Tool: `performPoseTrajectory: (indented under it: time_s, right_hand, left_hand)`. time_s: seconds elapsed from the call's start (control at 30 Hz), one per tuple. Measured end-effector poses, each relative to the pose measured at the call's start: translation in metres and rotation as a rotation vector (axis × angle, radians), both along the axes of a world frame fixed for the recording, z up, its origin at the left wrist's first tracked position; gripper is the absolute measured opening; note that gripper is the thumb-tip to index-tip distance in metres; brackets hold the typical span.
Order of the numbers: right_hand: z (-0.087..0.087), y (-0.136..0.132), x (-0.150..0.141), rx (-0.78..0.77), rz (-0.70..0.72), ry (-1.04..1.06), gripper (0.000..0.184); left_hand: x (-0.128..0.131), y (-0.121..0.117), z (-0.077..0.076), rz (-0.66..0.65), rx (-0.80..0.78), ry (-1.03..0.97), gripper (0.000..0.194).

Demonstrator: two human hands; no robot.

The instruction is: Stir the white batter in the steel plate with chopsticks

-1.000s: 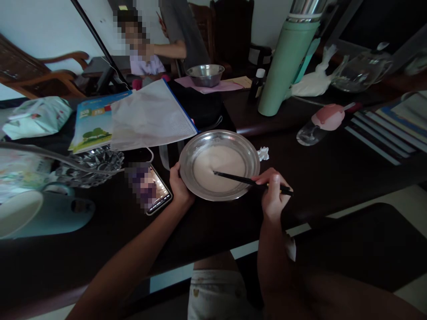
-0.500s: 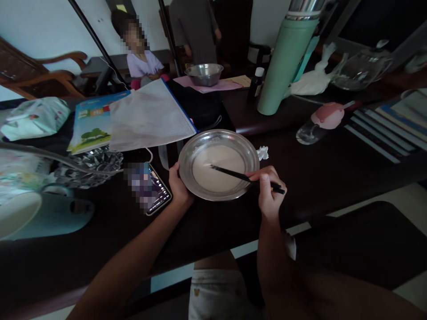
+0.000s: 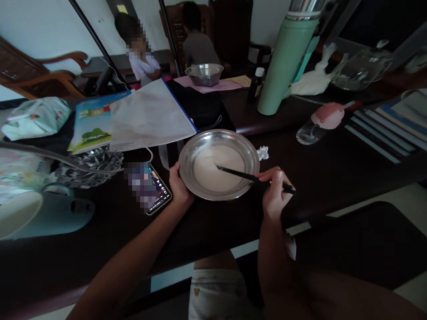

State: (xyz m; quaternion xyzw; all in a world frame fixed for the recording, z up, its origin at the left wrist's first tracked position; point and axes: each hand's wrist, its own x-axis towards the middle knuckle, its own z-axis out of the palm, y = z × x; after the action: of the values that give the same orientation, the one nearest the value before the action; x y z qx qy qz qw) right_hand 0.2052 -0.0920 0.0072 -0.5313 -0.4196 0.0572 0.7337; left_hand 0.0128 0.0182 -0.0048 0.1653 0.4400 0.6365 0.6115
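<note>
A shiny metal bowl [image 3: 187, 171] with a wide rim rests on the dark table, holding a pale, milky batter-like liquid [image 3: 208, 175]. My left hand [image 3: 180, 184] grips the bowl's left rim, thumb on top and the other fingers hidden beneath. Black chopsticks [image 3: 240, 173] are pinched in my right hand [image 3: 276, 193] just off the bowl's right side. Their tips dip into the liquid near its middle. Left of my left hand lies a phone [image 3: 160, 193] with a lit screen. A crumpled white scrap [image 3: 263, 153] touches or lies close to the right rim.
A white mesh pouch [image 3: 150, 115] lies behind the bowl. Farther back stand another metal bowl [image 3: 204, 75], a dark bottle [image 3: 256, 84] and a green thermos [image 3: 287, 62]. A blue mug [image 3: 56, 213] is at left, a pink-lidded cup [image 3: 328, 116] at right. Two people sit beyond the table.
My right hand has shifted right and slightly down, drawing the chopstick tips rightward through the liquid. My left hand and the bowl stay put. A person in the background has lowered into a chair.
</note>
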Motion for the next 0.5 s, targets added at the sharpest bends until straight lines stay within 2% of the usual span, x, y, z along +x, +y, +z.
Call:
performPoseTrajectory:
  time_s: [0.07, 0.17, 0.23, 0.33, 0.4, 0.5]
  right_hand:
    - [-0.0001, 0.0001, -0.0003, 0.001, 0.062, 0.007, 0.055]
    - [0.0006, 0.0001, -0.0002, -0.048, 0.144, -0.077, 0.046]
    - [0.0008, 0.0001, -0.0001, -0.054, 0.094, -0.097, 0.043]
    - [0.0002, 0.0002, -0.0003, -0.011, -0.001, -0.023, 0.051]
    - [0.0001, 0.0002, -0.0007, 0.005, 0.039, 0.003, 0.054]
    - [0.0009, 0.0, -0.0006, -0.048, 0.142, -0.079, 0.047]
  left_hand:
    - [-0.0004, -0.0004, 0.0006, -0.002, 0.008, -0.001, 0.027]
    - [-0.0005, -0.0006, 0.0017, 0.006, 0.008, 0.004, 0.027]
    - [0.0, -0.0005, 0.0019, 0.006, 0.002, 0.012, 0.028]
    - [0.0004, -0.0002, 0.0015, 0.015, -0.015, 0.017, 0.028]
    - [0.0001, 0.0, 0.0011, 0.029, -0.021, 0.023, 0.028]
    - [-0.0007, 0.0, 0.0014, 0.023, -0.015, 0.027, 0.028]
